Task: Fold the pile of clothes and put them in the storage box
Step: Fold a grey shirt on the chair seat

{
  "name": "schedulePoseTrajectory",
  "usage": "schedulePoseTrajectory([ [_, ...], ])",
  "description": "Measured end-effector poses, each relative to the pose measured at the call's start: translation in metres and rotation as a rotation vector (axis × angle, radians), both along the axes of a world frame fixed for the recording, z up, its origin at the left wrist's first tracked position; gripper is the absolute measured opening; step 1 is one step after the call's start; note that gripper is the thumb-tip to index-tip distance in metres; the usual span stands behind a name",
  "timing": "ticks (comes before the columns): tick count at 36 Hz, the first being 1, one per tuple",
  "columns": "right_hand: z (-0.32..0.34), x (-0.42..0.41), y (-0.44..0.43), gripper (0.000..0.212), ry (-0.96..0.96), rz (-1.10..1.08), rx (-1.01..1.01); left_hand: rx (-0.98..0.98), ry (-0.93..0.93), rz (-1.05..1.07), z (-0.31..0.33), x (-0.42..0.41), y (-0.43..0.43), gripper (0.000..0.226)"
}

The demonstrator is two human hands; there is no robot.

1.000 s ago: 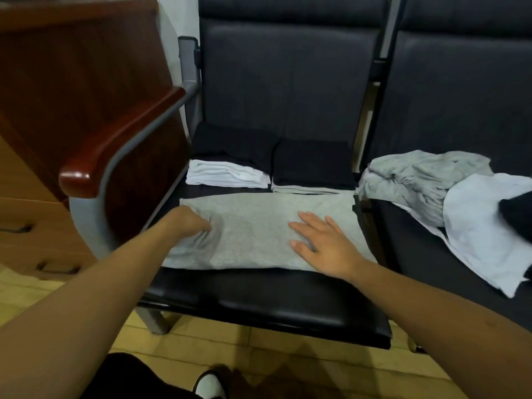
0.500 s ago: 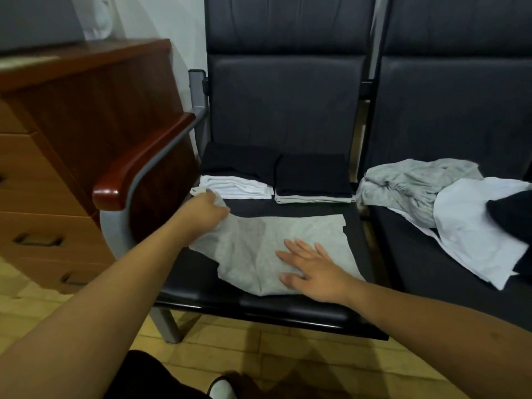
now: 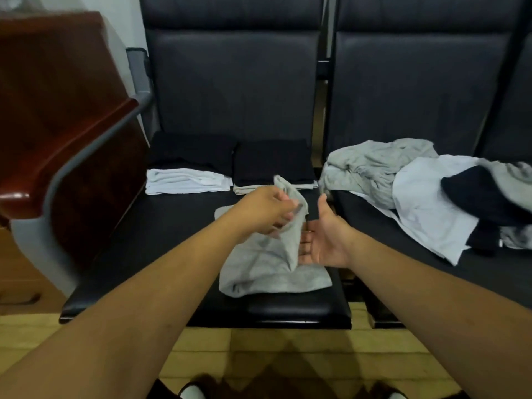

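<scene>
– where's the garment?
– the soft grey knit garment (image 3: 273, 275) sits centre frame on the black padded seat (image 3: 149, 254), half doubled over. the left hand (image 3: 266, 208) grips its raised end, the flap running upward. the right hand (image 3: 324, 243), just right of it, is spread open, palm facing the cloth, nearer to receive.
– and before?
– half a second ago it lay wide, right palm flat on it.

L hand (image 3: 269, 207) blurred | R hand (image 3: 324, 240) tips behind grey cloth (image 3: 273, 269)
</scene>
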State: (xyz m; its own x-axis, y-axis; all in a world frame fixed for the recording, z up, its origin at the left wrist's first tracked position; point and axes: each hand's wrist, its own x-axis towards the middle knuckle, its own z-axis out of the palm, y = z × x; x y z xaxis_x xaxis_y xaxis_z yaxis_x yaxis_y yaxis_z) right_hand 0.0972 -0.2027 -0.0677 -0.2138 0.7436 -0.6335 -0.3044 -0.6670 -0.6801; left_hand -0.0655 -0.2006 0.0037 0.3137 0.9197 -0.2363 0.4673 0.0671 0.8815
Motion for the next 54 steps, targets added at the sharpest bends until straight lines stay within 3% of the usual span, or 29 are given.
schedulePoseTrajectory([
  [3, -0.002, 0.001, 0.005, 0.086, -0.050, 0.051, 0.021, -0.157, -0.141, -0.040, -0.002, -0.005, 0.006, 0.027],
  [8, -0.011, -0.005, 0.003, 0.041, -0.609, 0.009, 0.201, -0.116, -0.028, 0.052, -0.019, -0.025, 0.019, 0.019],
  [10, -0.011, -0.006, 0.001, 0.032, -0.595, 0.016, 0.213, -0.043, 0.110, 0.105, -0.026, -0.036, 0.022, 0.016],
  [14, -0.008, -0.002, 0.001, 0.036, -0.597, 0.032, 0.163, 0.043, 0.391, 0.204, -0.037, -0.055, 0.029, 0.025],
  [16, -0.006, -0.002, -0.005, 0.041, -0.617, 0.069, 0.118, -0.042, 0.470, 0.249, -0.042, -0.060, 0.028, 0.049],
  [19, 0.000, -0.002, -0.015, 0.042, -0.625, 0.147, 0.048, -0.259, 0.315, 0.333, -0.050, -0.063, 0.026, 0.067],
  [22, 0.003, -0.002, -0.019, 0.040, -0.608, 0.196, 0.009, -0.311, 0.232, 0.370, -0.056, -0.066, 0.028, 0.077],
  [29, 0.012, 0.003, -0.031, 0.037, -0.658, 0.449, -0.019, -0.320, 0.427, 0.232, -0.050, -0.062, 0.018, 0.046],
  [36, 0.016, 0.012, -0.031, 0.042, -0.648, 0.528, -0.008, -0.462, -0.382, 0.212, -0.024, -0.059, 0.001, 0.033],
  [38, 0.017, 0.018, -0.030, 0.044, -0.584, 0.493, 0.026, -0.470, -0.505, 0.147, -0.015, -0.058, -0.004, 0.035],
  [41, 0.018, 0.022, -0.030, 0.072, -0.468, 0.372, 0.146, -0.456, -0.628, 0.117, -0.001, -0.056, -0.011, 0.042],
  [44, 0.027, 0.016, -0.029, 0.088, -0.490, 0.244, 0.313, -0.426, -0.763, 0.103, 0.013, -0.054, -0.017, 0.036],
  [48, 0.038, 0.011, -0.019, 0.110, -0.384, 0.099, 0.312, -0.419, -0.892, 0.059, 0.021, -0.056, -0.018, 0.034],
  [50, 0.040, 0.007, -0.017, 0.103, -0.313, 0.058, 0.315, -0.419, -0.914, 0.054, 0.020, -0.057, -0.017, 0.034],
  [54, 0.038, -0.005, -0.015, 0.048, -0.032, -0.019, 0.323, -0.427, -0.855, 0.096, 0.017, -0.059, -0.010, 0.035],
])
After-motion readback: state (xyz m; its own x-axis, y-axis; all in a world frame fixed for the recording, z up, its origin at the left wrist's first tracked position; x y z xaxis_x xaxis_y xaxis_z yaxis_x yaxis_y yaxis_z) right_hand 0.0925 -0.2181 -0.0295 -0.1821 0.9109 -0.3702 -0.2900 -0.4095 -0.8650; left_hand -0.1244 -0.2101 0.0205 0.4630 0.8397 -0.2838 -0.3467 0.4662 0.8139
